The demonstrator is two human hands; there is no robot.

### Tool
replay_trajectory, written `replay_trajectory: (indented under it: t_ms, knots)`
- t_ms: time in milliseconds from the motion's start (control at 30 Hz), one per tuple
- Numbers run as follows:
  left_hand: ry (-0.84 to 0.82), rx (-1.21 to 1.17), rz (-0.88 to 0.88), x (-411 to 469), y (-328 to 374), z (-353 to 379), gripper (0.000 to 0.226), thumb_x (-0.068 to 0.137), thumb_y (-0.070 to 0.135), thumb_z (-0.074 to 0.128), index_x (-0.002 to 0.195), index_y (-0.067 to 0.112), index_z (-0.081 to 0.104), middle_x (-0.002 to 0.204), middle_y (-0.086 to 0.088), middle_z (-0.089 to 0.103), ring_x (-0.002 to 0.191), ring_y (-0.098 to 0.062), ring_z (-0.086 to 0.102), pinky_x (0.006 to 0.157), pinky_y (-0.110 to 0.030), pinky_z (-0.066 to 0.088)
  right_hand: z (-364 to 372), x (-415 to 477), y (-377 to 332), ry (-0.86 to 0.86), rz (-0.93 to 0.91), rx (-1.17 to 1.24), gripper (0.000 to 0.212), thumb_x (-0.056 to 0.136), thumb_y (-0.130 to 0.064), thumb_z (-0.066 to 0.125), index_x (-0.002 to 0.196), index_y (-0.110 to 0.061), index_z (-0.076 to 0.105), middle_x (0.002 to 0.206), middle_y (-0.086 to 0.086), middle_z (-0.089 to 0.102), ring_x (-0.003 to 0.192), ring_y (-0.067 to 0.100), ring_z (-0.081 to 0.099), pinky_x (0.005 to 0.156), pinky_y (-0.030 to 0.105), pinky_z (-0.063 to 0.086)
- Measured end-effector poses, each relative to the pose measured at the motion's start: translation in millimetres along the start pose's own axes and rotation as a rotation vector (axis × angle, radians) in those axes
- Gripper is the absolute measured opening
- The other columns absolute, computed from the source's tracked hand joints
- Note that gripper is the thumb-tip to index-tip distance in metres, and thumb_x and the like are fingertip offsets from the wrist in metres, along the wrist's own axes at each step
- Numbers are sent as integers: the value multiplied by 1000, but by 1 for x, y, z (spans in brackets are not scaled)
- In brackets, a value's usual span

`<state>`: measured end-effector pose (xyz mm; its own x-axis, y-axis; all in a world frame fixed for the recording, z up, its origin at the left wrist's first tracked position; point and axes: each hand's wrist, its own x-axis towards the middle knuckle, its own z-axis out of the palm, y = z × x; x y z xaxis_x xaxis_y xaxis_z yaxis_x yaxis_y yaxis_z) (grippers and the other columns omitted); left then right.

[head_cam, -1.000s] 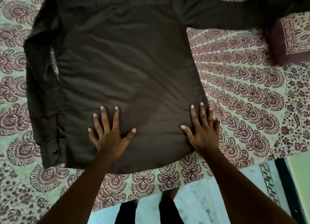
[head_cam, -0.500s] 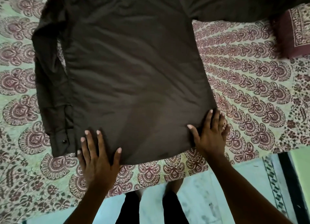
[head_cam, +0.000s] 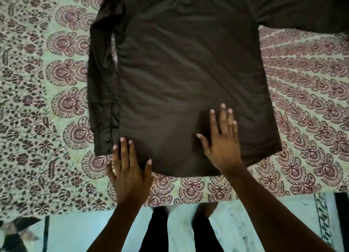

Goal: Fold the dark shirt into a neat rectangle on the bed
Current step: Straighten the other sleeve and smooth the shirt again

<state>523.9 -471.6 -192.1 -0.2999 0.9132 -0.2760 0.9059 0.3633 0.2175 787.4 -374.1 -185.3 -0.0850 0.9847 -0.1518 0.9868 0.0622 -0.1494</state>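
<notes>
- The shirt point(head_cam: 188, 85) lies flat on the bed point(head_cam: 311, 93), back side up, its hem toward the person and its top running out past the upper edge of the view.
- Its left-side sleeve point(head_cam: 103, 85) is laid down along the body of the shirt, with the cuff point(head_cam: 105, 143) ending near the hem; a small dark button point(head_cam: 108, 140) shows on the cuff.
- The other sleeve point(head_cam: 302, 13) stretches out to the right across the bedsheet, toward the upper right corner.
- The left hand point(head_cam: 130, 173) rests palm down, fingers spread and gripping nothing, at the hem's left corner; its fingertips point(head_cam: 122, 139) lie on the cloth just beside the cuff, while the palm sits over the patterned sheet.
- The right hand point(head_cam: 223, 138) is flat and open too, fingers spread, pressed on the lower middle of the shirt, just above the hem.
- The cloth shows soft wrinkles across the middle.
- Below the bed edge, pale floor point(head_cam: 245, 223) and the person's dark trouser legs point(head_cam: 156, 233) are visible.
</notes>
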Motion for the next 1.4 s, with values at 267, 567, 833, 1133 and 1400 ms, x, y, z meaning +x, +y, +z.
replay_trajectory:
  t_ms: [267,567,833,1133,1400]
  knots:
    - [2,34,149,-2,-32,-2,69,99,48,42,160,21,26,170,3,14,156,-19,14,117,-54,23,27,42,-97,-182,-577,-90,64,101,-59,38,160,-42,20,172,8,-5,158,33,-7,123,61,13]
    - [67,-162,234,53,-48,-39,36,95,25,45,126,16,63,132,-2,60,115,-30,56,94,-48,46,18,42,-119,-151,-660,-90,63,103,-58,39,161,-39,21,172,10,-1,158,36,-2,122,62,18]
    - [105,-137,285,148,-50,-70,46,89,22,52,135,25,57,152,0,44,130,-28,45,99,-47,41,44,47,-155,-233,-706,-182,85,98,-64,38,162,-12,18,170,19,3,157,39,3,118,66,19]
    - [101,68,322,239,-14,-78,40,96,38,45,130,25,60,129,-2,58,118,-31,51,97,-53,36,23,140,-148,-77,-450,-28,72,101,-61,39,162,-26,23,172,12,2,158,34,1,124,59,12]
    - [-9,94,225,317,29,-119,76,79,35,74,147,30,39,144,-6,39,130,-36,35,104,-58,33,27,171,-137,-162,-856,-26,70,98,-59,48,157,-24,38,170,13,16,158,32,13,122,63,15]
